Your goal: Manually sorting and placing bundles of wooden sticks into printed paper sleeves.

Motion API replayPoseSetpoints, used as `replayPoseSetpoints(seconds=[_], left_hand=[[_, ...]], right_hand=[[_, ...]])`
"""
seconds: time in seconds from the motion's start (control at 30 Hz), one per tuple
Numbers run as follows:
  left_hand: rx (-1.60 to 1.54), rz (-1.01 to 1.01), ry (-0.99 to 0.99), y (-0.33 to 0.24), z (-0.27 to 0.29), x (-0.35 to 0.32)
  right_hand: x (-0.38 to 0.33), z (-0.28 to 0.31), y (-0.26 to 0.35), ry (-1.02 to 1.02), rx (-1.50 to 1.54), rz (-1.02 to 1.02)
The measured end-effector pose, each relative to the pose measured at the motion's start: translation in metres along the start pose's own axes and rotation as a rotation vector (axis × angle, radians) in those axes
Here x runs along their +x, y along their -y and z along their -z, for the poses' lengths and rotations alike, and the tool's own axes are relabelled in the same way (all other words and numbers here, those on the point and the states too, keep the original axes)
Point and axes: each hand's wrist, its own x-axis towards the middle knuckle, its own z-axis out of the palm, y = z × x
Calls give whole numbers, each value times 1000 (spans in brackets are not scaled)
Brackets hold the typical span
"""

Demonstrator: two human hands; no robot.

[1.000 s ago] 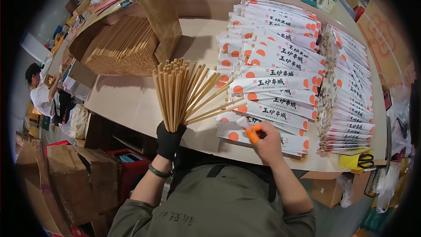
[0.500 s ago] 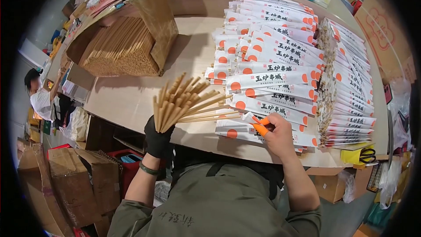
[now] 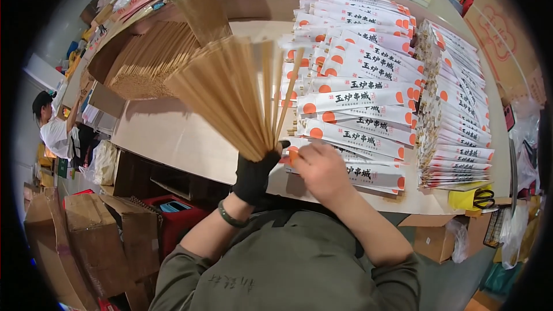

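My left hand (image 3: pixel 253 179), in a black glove, grips a fanned bundle of wooden chopsticks (image 3: pixel 233 95) that points up over the table. Beside it, my right hand (image 3: pixel 321 171) has its fingers curled together, with an orange finger cover showing at the tip. Motion blurs these fingers, and whatever they pinch is hidden. Just beyond the right hand lie stacked white paper chopstick sleeves (image 3: pixel 354 101) with orange dots and dark print. Two chopsticks (image 3: pixel 290 95) stand apart at the bundle's right side.
An open cardboard box (image 3: pixel 218 20) of loose chopsticks (image 3: pixel 152 66) lies at the far left of the table (image 3: pixel 167 132). More filled sleeves (image 3: pixel 461 132) are piled at the right. Scissors (image 3: pixel 483 198) rest by a yellow piece at the right edge. Another person (image 3: pixel 55 129) is at far left.
My left hand has moved right and the chopstick bundle has swung more upright. My right hand has moved left, up against the left one; the sleeve it pinched is no longer plainly visible.
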Motion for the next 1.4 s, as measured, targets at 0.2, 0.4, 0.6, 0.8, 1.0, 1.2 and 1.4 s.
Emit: replayPoseSetpoints(seconds=[0.2,0.4,0.6,0.8,1.0,1.2,1.4], left_hand=[[198,128,-60,8,32,12],[302,93,-182,20,42,5],[289,150,-202,16,61,2],[217,189,-100,15,76,-5],[362,125,44,3,81,-6],[490,138,135,-4,95,-3],[635,40,165,-6,100,2]], right_hand=[[-35,9,-11,88,-30,-97],[-66,-9,-8,95,-56,-36],[-61,-4,-10,10,173,-217],[-59,-3,-16,56,285,-392],[-50,18,-24,-49,596,-811],[-38,36,-35,-125,640,-826],[-40,37,-35,-80,634,-786]])
